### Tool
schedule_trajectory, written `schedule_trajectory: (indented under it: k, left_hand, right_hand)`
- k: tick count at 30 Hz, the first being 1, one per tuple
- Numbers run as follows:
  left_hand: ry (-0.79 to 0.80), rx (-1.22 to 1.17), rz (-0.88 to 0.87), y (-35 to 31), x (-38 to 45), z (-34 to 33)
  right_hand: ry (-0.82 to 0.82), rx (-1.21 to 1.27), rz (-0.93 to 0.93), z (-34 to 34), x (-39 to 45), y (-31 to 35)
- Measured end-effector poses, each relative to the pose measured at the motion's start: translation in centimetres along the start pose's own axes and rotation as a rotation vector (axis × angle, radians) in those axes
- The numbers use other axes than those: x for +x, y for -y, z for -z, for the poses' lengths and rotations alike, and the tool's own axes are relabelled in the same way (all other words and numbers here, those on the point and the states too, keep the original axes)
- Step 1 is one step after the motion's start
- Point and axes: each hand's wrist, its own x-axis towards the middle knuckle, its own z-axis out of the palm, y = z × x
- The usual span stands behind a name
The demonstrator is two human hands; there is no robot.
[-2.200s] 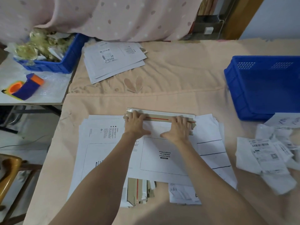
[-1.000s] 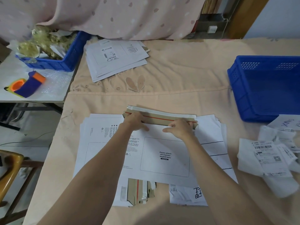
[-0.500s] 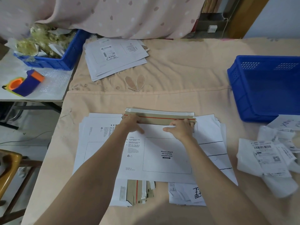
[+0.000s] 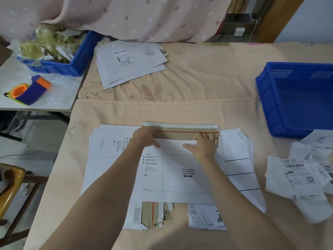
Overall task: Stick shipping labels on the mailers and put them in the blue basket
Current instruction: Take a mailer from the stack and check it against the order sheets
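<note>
**Presently on the bench: one mailer, flap open, both hands at its top edge**

Surface: table [image 4: 198,69] draped in a peach cloth with an embroidered leaf motif; a pink dotted curtain [image 4: 126,15] hangs behind it. Side table [image 4: 59,98] at left carries a blue crate of yellowish packing scraps [image 4: 54,51] and a purple-and-orange tape dispenser [image 4: 28,91]. Wooden chair [image 4: 10,186] at lower left.

Left hand [image 4: 145,137]: laid palm down on the mailer's upper left corner, fingers curling over the flap fold; whether it pinches the card I cannot tell.

Right hand [image 4: 203,144]: pressed on the upper right edge, fingers spread fairly flat, thumb extended leftward, gripping nothing.

Top mailer [image 4: 180,170]: white card, printed box reading "Please attach sto express waybill here", unlabelled. Its brown flap [image 4: 180,135] lies open toward the far side, with a red tear line and a white adhesive strip. It rests on a stack of blank mailers [image 4: 108,159] at the table's near middle.

Other stock: labelled mailers [image 4: 129,62] fanned at far left; loose shipping labels [image 4: 299,177] crumpled at right; blue basket [image 4: 297,98] beyond them, right edge.
</note>
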Motion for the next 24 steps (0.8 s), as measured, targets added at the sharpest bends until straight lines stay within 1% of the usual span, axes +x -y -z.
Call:
schedule_trajectory:
  k: [2,4,6,8,10,11,14,17,18,21,22,24]
  left_hand:
    - [-0.039,0.056,0.005,-0.2,0.0,-0.4]
    - [-0.102,0.190,0.037,-0.5,0.0,-1.0]
    - [-0.221,0.257,0.103,-0.6,-0.5,-2.0]
    - [-0.414,0.169,0.154,-0.5,-1.7,-3.4]
    - [-0.565,0.045,0.184,-0.4,-3.4,-5.2]
    - [-0.581,0.001,0.191,-0.3,-4.2,-6.2]
    - [-0.564,-0.065,0.177,-0.1,-6.5,-9.4]
    - [-0.562,-0.157,0.146,0.0,-7.7,-10.8]
    - [-0.562,-0.196,0.152,-0.1,-7.8,-10.8]
    - [-0.521,-0.270,0.181,-0.1,-7.7,-9.9]
    - [-0.508,-0.263,0.180,-0.1,-7.7,-9.6]
    - [-0.532,-0.207,0.121,0.2,-7.4,-9.5]
  right_hand:
    - [-0.035,-0.067,-0.002,-0.2,-0.1,0.2]
    - [-0.079,-0.147,-0.019,-0.4,-0.3,0.5]
    - [-0.131,-0.175,-0.029,-0.6,-0.5,1.1]
    - [-0.182,-0.192,0.013,-0.5,-0.4,2.0]
    - [-0.172,-0.208,0.100,-0.1,-0.1,3.3]
    - [-0.149,-0.178,0.151,0.1,0.2,4.2]
    - [-0.040,-0.064,0.295,0.6,0.9,7.1]
    - [0.102,-0.121,0.368,0.6,1.5,8.6]
    - [0.117,-0.126,0.367,0.6,1.6,8.7]
    - [0.057,-0.089,0.411,0.4,0.7,8.6]
    - [0.059,-0.083,0.435,0.1,0.0,8.5]
    - [0.119,-0.090,0.466,-1.3,-1.5,7.8]
